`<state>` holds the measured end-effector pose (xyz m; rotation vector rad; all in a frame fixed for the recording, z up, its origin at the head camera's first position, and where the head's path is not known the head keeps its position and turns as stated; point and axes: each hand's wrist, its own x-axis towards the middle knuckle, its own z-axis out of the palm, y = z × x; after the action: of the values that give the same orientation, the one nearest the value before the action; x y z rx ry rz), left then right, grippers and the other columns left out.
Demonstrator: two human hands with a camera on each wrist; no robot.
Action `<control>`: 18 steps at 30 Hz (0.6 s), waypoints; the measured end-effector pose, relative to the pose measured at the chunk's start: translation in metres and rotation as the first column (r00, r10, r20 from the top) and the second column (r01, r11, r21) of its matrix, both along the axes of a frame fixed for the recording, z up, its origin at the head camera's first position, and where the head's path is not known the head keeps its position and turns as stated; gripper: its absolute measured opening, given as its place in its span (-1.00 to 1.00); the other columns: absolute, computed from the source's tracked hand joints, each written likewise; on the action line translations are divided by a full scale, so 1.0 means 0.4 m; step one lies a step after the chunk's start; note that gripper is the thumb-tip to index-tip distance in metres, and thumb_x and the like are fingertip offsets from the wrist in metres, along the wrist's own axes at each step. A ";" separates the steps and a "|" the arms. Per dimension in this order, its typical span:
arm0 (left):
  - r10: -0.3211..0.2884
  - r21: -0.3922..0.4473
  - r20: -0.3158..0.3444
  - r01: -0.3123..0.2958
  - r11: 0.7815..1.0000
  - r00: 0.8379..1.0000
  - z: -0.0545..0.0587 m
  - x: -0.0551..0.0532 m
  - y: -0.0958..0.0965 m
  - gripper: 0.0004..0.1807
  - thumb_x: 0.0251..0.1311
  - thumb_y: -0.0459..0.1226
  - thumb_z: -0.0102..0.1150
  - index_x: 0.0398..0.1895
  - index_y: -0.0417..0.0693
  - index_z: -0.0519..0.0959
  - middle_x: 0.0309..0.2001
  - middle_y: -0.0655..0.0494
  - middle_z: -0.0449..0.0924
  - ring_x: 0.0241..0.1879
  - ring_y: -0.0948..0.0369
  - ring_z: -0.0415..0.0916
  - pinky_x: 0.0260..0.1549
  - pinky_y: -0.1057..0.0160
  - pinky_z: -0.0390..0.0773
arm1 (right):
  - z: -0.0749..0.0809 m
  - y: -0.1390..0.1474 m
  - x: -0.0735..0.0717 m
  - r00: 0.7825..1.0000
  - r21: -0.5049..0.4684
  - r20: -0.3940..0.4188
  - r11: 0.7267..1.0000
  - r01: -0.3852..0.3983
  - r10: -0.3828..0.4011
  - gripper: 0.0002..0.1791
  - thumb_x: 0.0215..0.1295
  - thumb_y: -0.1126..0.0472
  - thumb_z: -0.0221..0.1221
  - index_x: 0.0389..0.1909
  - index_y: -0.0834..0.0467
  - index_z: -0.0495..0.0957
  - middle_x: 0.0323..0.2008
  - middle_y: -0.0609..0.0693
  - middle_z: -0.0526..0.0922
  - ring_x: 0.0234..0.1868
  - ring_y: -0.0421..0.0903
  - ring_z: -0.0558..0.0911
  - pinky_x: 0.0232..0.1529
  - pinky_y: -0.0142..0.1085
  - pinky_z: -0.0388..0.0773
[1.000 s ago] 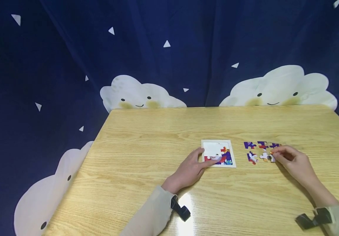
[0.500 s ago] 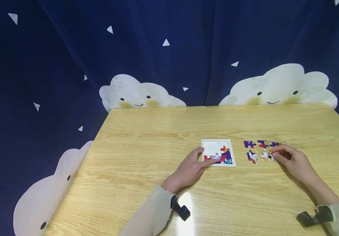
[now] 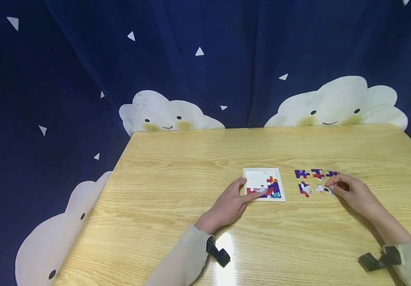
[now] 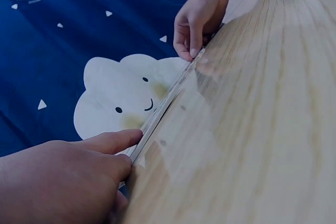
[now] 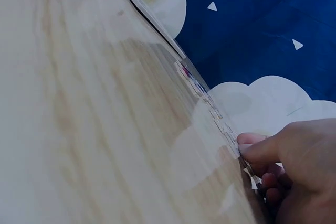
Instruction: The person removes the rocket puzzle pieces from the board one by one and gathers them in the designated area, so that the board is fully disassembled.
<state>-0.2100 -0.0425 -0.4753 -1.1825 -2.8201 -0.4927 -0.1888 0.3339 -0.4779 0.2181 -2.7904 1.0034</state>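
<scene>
In the head view a square white-framed puzzle tray (image 3: 282,186) lies flat on the table, with colourful pieces along its bottom and right. My left hand (image 3: 224,204) rests on its lower left corner, index finger at the left edge and thumb stretched over the lower pieces. To the right, my right hand (image 3: 357,196) pinches a puzzle piece (image 3: 323,190), white with a dark spot, by its right side. The fingertips hide part of it. Purple, red and white pieces (image 3: 302,174) lie around it. Both wrist views show these things nearly edge-on; in the right one, my thumb and fingertips (image 5: 247,148) meet at the pieces.
The wooden table (image 3: 176,171) reaches back to a dark blue curtain (image 3: 176,51) with white triangles and smiling clouds. Another loose piece (image 3: 305,189) lies between the tray and my right hand, below the back row (image 3: 317,174).
My right fingertips have shifted slightly at the white piece, and an orange bit seen beside them earlier no longer shows. My left hand and the tray have stayed in place.
</scene>
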 end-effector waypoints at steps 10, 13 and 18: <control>0.001 0.015 0.000 -0.001 1.000 1.000 -0.004 0.000 -0.001 -0.57 0.50 -0.16 -0.13 0.32 0.52 0.40 0.44 -0.21 0.19 0.47 0.01 0.16 0.49 0.12 0.21 | -0.003 0.004 0.004 0.999 -0.027 0.035 0.999 0.036 -0.035 -0.83 0.41 0.26 0.13 -0.13 0.27 0.59 -0.39 -0.21 0.51 -0.43 -0.37 0.34 -0.49 -0.45 0.32; -0.001 0.025 0.003 0.001 1.000 1.000 -0.006 0.000 -0.002 -0.57 0.50 -0.16 -0.13 0.32 0.52 0.41 0.44 -0.20 0.19 0.47 0.01 0.17 0.49 0.12 0.21 | -0.001 0.008 0.011 0.996 -0.065 0.070 0.996 0.067 -0.063 -0.74 0.45 0.16 0.10 -0.07 0.28 0.56 -0.39 -0.25 0.48 -0.42 -0.34 0.33 -0.50 -0.41 0.30; -0.004 0.031 0.009 0.004 1.000 1.000 -0.008 -0.003 -0.002 -0.57 0.51 -0.15 -0.15 0.32 0.53 0.40 0.44 -0.19 0.19 0.47 0.03 0.17 0.49 0.12 0.21 | 0.004 -0.002 0.016 0.992 -0.111 0.059 0.986 0.121 -0.115 -0.69 0.44 0.11 0.11 -0.04 0.30 0.50 -0.39 -0.27 0.43 -0.42 -0.35 0.32 -0.50 -0.44 0.31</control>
<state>-0.2111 -0.0435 -0.4785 -1.1837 -2.8078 -0.5414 -0.1822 0.3333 -0.4764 0.0116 -2.7434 1.1510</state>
